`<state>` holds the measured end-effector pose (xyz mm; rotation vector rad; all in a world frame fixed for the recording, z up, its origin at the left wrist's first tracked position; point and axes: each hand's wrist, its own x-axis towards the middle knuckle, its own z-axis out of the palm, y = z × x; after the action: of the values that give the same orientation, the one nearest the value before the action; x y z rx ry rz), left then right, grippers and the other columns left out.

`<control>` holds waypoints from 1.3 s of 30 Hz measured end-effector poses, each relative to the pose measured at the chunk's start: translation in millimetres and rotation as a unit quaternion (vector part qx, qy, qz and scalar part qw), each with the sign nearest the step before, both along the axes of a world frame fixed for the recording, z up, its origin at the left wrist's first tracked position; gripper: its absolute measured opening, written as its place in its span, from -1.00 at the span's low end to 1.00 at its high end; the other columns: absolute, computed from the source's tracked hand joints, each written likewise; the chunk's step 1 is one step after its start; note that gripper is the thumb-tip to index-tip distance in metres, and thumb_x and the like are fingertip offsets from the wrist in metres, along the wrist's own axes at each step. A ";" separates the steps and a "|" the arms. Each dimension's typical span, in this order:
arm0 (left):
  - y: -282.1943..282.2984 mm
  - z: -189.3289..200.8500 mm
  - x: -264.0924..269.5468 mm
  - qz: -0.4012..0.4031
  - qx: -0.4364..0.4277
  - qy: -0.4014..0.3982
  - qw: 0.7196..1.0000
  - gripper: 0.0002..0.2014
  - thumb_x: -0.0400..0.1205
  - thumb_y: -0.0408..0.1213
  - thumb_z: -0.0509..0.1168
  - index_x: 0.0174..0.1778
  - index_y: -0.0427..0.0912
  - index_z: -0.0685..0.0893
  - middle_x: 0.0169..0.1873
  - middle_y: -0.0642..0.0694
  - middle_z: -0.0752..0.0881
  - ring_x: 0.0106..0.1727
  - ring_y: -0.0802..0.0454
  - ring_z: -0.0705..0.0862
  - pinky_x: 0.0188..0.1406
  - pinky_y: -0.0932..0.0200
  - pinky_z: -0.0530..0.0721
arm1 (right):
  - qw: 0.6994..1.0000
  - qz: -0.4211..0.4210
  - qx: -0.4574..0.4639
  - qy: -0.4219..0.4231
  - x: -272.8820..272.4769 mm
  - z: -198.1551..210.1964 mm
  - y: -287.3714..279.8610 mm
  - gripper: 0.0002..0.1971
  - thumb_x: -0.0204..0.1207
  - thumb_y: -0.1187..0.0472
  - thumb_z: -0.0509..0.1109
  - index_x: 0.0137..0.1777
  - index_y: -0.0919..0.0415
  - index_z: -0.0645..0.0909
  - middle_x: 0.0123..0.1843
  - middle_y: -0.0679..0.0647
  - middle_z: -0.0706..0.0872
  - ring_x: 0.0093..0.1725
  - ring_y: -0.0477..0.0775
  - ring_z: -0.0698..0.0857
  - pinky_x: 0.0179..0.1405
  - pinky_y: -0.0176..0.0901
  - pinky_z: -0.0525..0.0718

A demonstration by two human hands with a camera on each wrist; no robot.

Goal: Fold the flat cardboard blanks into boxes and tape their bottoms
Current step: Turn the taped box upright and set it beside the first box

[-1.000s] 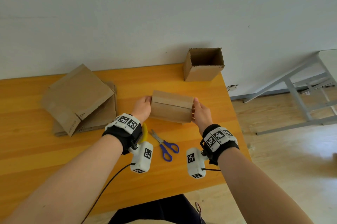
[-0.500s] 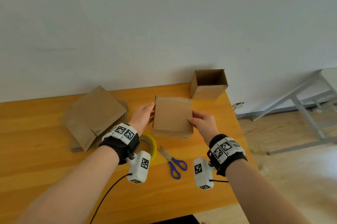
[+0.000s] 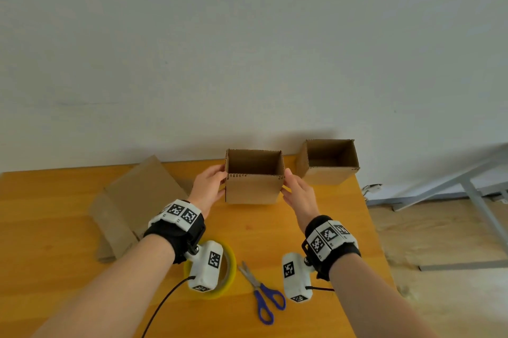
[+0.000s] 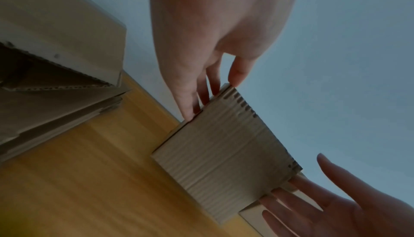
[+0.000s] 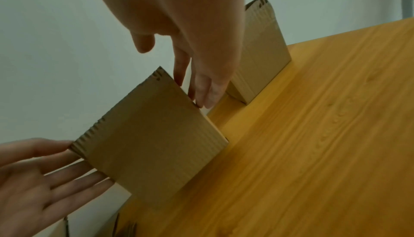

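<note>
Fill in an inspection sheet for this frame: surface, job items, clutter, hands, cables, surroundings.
Surface: orange wooden table, set against a wall.
Job's things: open-topped box upright between both hands; second box at the far right corner; flat blanks stacked to the left; yellow tape roll; blue-handled scissors.
Clutter: nothing seen.
Hands: left hand and right hand press straight fingers on the box's opposite sides.
Cables: black lead from the left wrist camera; short one at the right wrist.
Surroundings: plain wall; grey metal frame on a wooden floor.
</note>
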<state>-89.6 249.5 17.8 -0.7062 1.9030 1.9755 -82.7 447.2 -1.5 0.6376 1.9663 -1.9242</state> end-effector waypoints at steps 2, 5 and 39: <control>0.1 -1.7 -7.3 -0.001 0.001 0.000 1.000 -0.67 0.71 -0.40 0.09 0.39 -0.13 0.49 0.27 -0.15 0.62 0.31 -0.05 0.58 0.34 0.00 0.55 | 0.999 0.011 0.028 0.012 -9.5 -2.8 -2.0 -0.51 0.67 -0.07 0.18 0.52 0.14 0.40 0.29 -0.04 0.56 0.42 0.05 0.51 0.49 0.06 0.45; 1.0 -5.2 -15.1 -0.001 0.004 -0.001 1.000 -0.62 0.71 -0.43 0.10 0.46 -0.15 0.44 0.35 -0.13 0.57 0.35 -0.04 0.55 0.33 0.06 0.52 | 0.998 0.026 0.056 0.022 -21.6 -4.7 -4.0 -0.58 0.69 0.06 0.18 0.52 0.12 0.39 0.40 0.02 0.55 0.42 0.03 0.50 0.49 0.05 0.46; -135.7 20.6 45.8 0.001 -0.239 0.077 0.968 -0.70 0.62 -0.43 0.27 0.22 -0.05 0.62 0.15 -0.07 0.67 0.15 -0.01 0.65 0.23 -0.07 0.66 | 0.913 0.209 0.289 0.199 -0.3 36.0 -102.4 -0.55 0.62 0.13 0.32 0.48 0.14 0.39 0.41 0.09 0.46 0.32 0.00 0.51 0.24 -0.25 0.47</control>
<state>-43.8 113.8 38.4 -0.6841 2.5117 1.6184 -83.1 344.8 34.5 -0.0854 2.6861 -1.2740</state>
